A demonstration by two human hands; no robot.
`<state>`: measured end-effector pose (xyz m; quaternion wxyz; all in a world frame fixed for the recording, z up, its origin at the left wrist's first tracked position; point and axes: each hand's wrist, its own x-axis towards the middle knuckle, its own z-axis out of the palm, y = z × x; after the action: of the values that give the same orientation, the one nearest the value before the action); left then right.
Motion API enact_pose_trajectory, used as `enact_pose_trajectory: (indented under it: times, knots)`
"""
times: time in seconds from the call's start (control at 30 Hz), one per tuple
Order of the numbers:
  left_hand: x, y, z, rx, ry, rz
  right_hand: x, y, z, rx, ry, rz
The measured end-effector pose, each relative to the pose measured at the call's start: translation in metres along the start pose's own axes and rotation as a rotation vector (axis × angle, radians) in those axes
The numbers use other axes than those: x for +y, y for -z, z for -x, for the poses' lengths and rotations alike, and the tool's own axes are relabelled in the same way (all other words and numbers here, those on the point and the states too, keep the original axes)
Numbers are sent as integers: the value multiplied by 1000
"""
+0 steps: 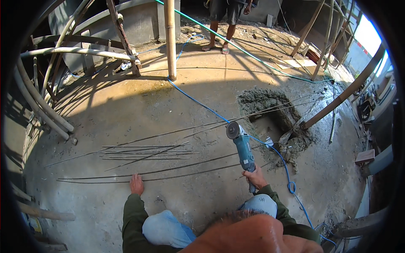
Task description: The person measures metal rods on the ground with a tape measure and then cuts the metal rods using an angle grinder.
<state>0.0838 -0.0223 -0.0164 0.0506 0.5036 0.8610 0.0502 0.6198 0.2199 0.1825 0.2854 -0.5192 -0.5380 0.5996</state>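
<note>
My right hand (255, 177) grips a teal angle grinder (244, 149) by its rear handle. The grinder tilts upward, with its round disc (232, 130) at the far end. I cannot tell whether the disc is spinning. Left of it, my left hand (136, 184) lies on a pair of long thin steel rods (181, 169), fingers stretched forward across them. Just beyond that hand is a loose group of shorter cut rods (147, 152). Farther off, more long rods (168, 132) run diagonally to the upper right.
A blue cord (287, 170) loops beside my right knee. At right, wet mortar (261, 101) surrounds a pit (270, 126) next to a leaning pole (341, 99). An upright bamboo post (170, 42) stands ahead. Beyond a green hose (253, 59), another person (225, 17) stands.
</note>
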Motion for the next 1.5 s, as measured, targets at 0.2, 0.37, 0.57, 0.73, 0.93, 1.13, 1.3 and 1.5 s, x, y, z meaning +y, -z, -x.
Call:
enact_pose_trajectory:
  times: [0.2,0.37,0.57,0.73,0.93,1.13,1.3,1.5]
  knots:
    - [8,7,-9,-53,-46,-126,8,10,0,3,22,-32]
    - [6,4,-8,-63,-134,-108,9,15,4,29,13,-40]
    - [9,-13,-5,-118,-129,-92,19,21,8,48,-9,-31]
    - [-18,-4,2,-139,-75,-154,20,-7,0,40,-38,-12]
    - [11,14,-24,-31,-135,-133,19,4,-2,50,-54,49]
    - [42,6,-31,-76,-161,-59,8,23,5,84,-31,70]
    - [-10,0,12,-17,-121,-86,27,-10,-1,32,-93,-41]
    - [13,-9,-10,31,-163,-71,21,12,4,-22,-59,-78]
